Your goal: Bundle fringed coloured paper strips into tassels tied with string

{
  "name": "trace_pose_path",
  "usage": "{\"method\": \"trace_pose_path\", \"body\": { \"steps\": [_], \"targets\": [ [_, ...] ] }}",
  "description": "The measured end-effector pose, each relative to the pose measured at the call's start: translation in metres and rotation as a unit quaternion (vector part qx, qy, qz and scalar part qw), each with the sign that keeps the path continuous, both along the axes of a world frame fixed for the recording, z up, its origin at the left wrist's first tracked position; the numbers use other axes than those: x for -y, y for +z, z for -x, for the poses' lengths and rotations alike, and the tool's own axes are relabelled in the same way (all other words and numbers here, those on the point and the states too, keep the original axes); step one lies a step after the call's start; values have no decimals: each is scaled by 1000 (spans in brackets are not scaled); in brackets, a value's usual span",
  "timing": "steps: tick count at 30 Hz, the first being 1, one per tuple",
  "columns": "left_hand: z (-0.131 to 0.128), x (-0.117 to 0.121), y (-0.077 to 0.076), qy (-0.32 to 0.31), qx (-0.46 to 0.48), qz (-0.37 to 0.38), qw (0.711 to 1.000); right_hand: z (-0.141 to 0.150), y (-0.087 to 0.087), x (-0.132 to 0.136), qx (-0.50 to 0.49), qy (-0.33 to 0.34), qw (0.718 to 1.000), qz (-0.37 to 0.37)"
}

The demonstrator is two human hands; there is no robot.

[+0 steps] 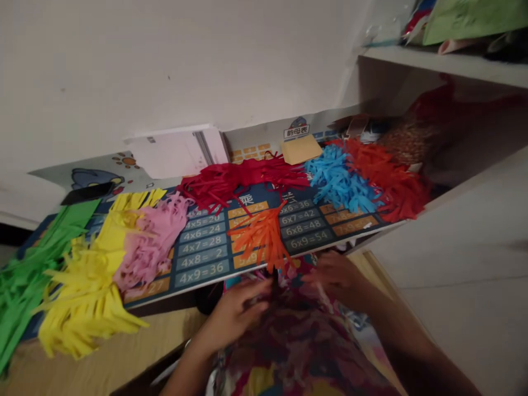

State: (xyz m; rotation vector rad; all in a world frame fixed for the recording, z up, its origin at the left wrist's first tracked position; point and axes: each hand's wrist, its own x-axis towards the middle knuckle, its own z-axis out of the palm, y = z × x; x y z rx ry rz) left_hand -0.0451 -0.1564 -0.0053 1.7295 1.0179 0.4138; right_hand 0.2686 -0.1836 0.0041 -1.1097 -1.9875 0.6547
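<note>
My left hand [241, 308] is over my lap just below the desk edge, with its fingers apart and nothing visible in them. Opposite it, my right hand [336, 278] also hovers near the edge, fingers loosely stretched toward the left; it looks slightly blurred. Between and above them, a small orange fringed paper tassel [264, 236] lies on the desk, its strips hanging over the front edge. Behind the tassel is a bundle of dark red paper fringe [243, 179]. Blue fringe [340, 179] and orange-red fringe [383, 176] lie to the right.
Pink fringe [150, 242], yellow fringe [91, 280] and green strips [41, 269] cover the desk's left side. White papers [173, 151] and a yellow pad [301, 149] stand at the wall. The desk mat [202, 247] shows multiplication tables. A shelf [445, 66] overhangs the right.
</note>
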Motion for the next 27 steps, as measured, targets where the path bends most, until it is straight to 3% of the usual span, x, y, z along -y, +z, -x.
{"method": "trace_pose_path", "body": {
  "steps": [2,5,7,9,11,12,14,16,18,21,24,27],
  "targets": [
    [-51,-14,16,-37,106,3,994,31,3,-6,2,32,998,-47],
    [-92,-25,8,-24,166,107,980,32,5,-13,-103,-39,994,0],
    [-97,-25,-7,-11,156,168,973,17,1,-17,-233,-114,963,68],
    [-93,-22,-18,-13,127,193,973,2,-8,-20,-380,-160,902,132],
    [-86,-22,-15,-61,73,151,984,-7,-19,-23,-493,-167,831,195],
    [-85,-26,-8,-93,36,98,990,-9,-24,-26,-528,-169,801,225],
    [-87,-45,11,-139,-47,-50,988,-9,-31,-31,-553,-198,769,254],
    [-100,-79,30,-110,-122,-165,972,-6,-32,-38,-541,-244,765,251],
    [-120,-122,39,-35,-206,-247,946,1,-29,-46,-513,-267,775,256],
    [-146,-173,37,31,-273,-256,927,15,-19,-60,-459,-271,798,281],
    [-151,-185,34,48,-256,-245,934,23,-14,-70,-419,-295,812,281],
    [-135,-166,35,44,-186,-236,953,27,-15,-78,-402,-321,815,266]
  ]
}}
